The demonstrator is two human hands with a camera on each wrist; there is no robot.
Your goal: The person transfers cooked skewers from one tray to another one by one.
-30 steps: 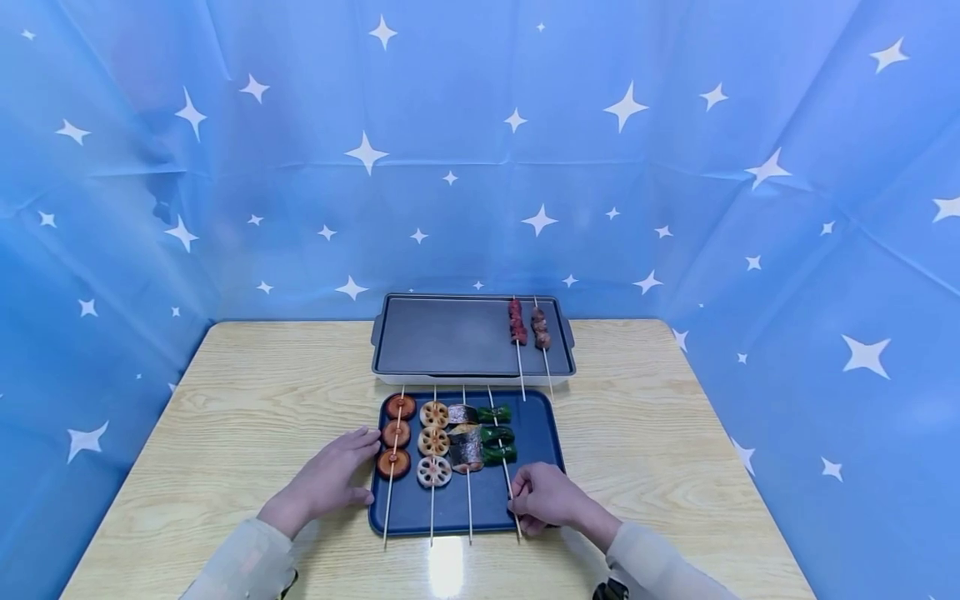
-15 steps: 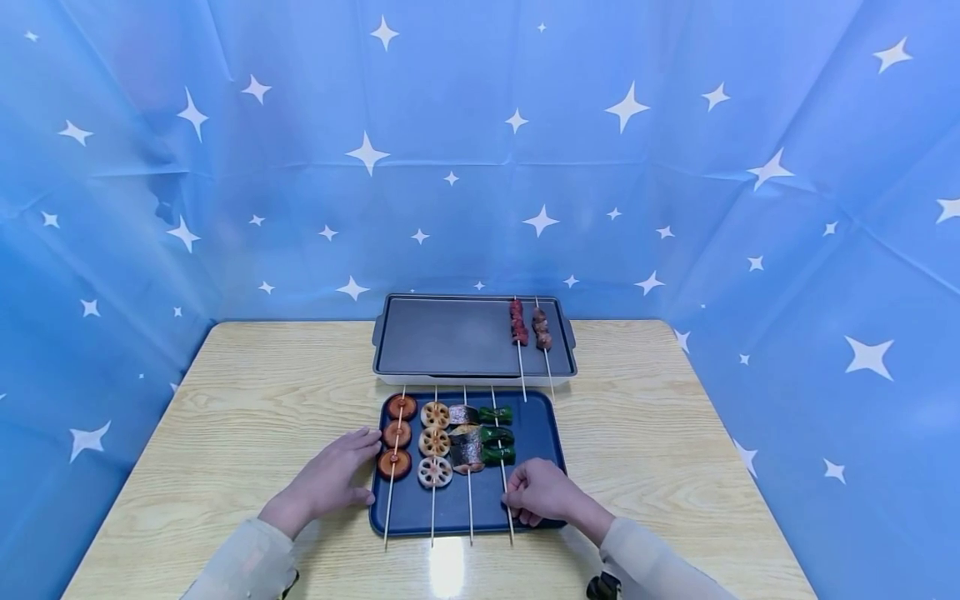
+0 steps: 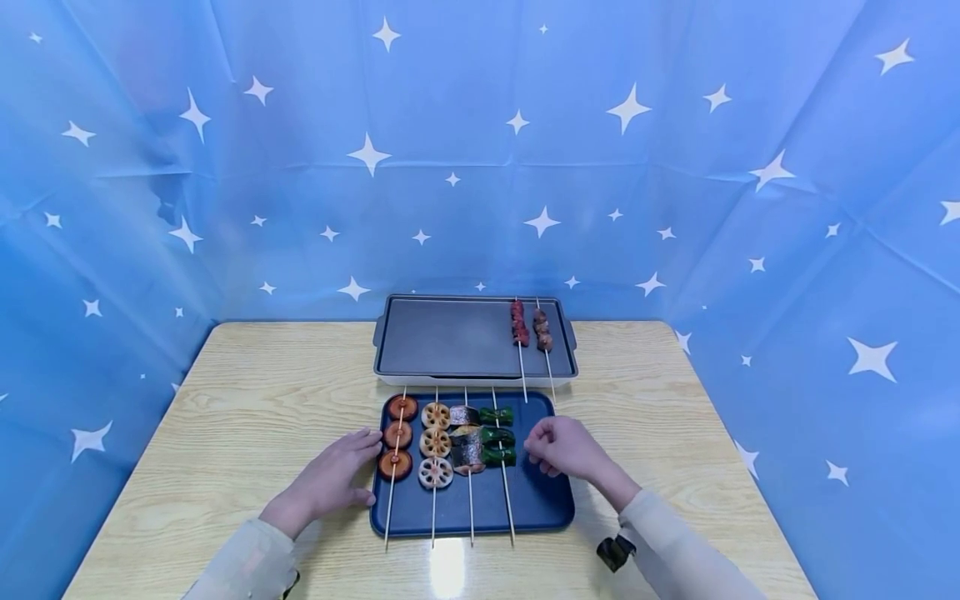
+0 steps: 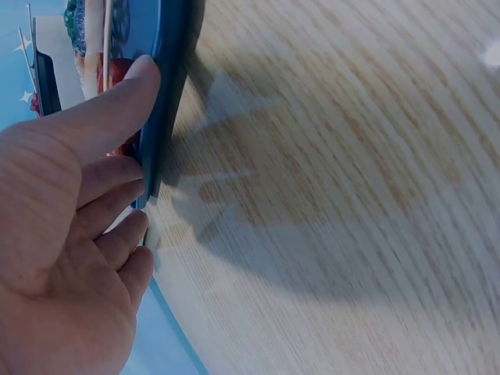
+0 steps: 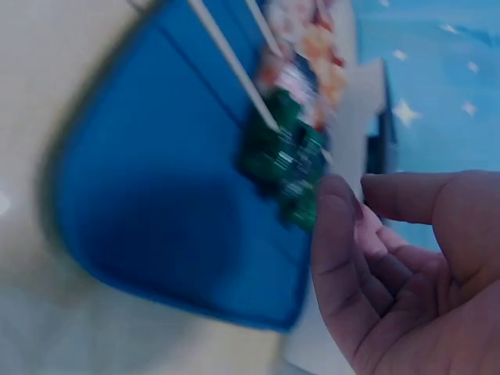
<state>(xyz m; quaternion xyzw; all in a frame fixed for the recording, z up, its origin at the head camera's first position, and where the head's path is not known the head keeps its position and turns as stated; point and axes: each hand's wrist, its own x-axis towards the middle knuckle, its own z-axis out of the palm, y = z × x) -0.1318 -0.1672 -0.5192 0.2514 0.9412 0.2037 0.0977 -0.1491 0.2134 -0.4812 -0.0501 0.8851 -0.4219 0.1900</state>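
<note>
On the blue tray lie a skewer of mushroom caps, a skewer of lotus root slices, a skewer of dark-skinned fish pieces and a skewer of green peppers. My left hand touches the tray's left rim, its thumb and fingertips along the edge in the left wrist view. Just right of the green pepper skewer, above the tray, is my right hand. Its fingers are loosely bent with nothing between them; a gap shows between thumb and index finger in the right wrist view.
Behind the tray stands a dark griddle on a white base. Two meat skewers, one red and one brown, lie at its right end, sticks jutting over the front edge. A blue starry curtain surrounds the wooden table.
My right hand shifted the stick of the green pepper skewer slightly left, let go of it, then moved up and right. My left hand has stayed at the tray's edge.
</note>
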